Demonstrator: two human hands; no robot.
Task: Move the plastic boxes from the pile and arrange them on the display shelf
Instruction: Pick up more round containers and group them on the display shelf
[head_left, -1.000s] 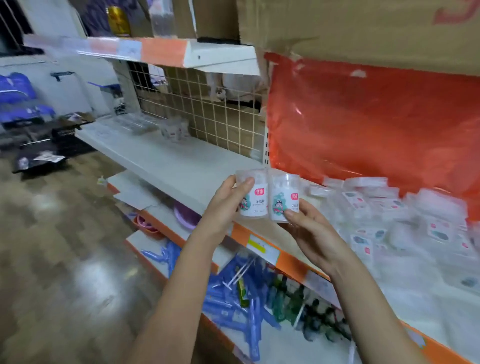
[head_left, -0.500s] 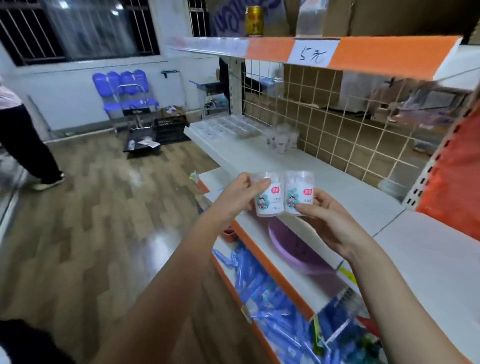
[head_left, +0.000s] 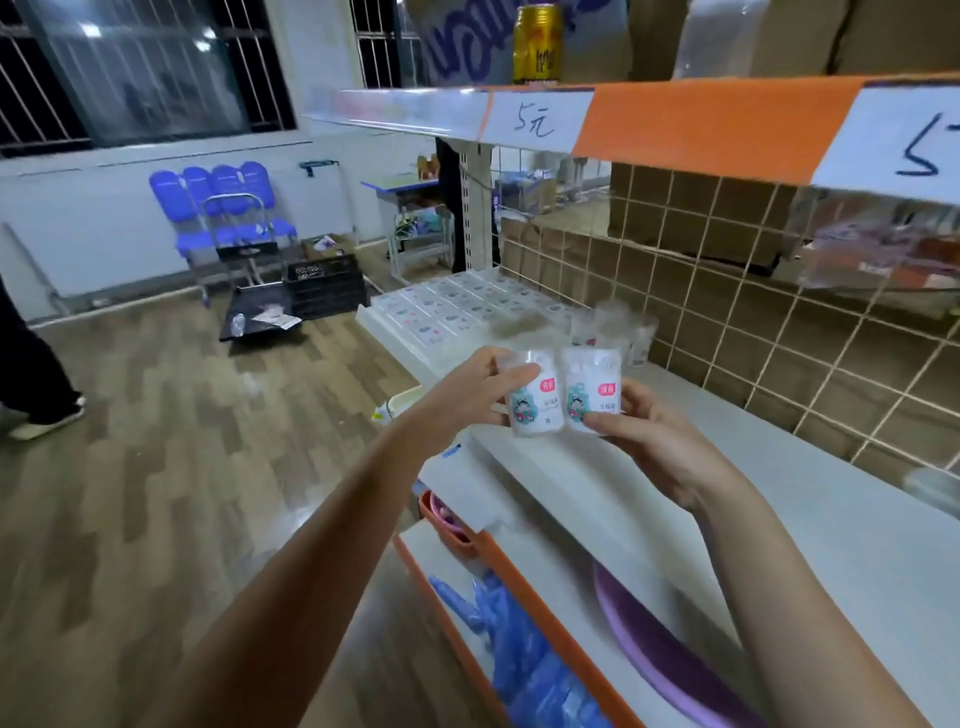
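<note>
My left hand grips a small clear plastic box with a cartoon label, and my right hand grips a matching plastic box beside it. Both boxes are upright, side by side and touching, held above the white display shelf. Further along the shelf stand a few similar clear boxes, blurred. At the shelf's far end lie flat clear cases laid out in rows.
A wire grid backs the shelf. An upper shelf with orange price strip hangs overhead, a yellow can on it. Lower shelves hold a purple basin and blue packets. A person's legs stand far left; blue chairs by the wall.
The view has swung left, away from the pile by the red sheet, toward the shelf's far end. Both hands carry the two boxes along the shelf, closer to the boxes standing there.
</note>
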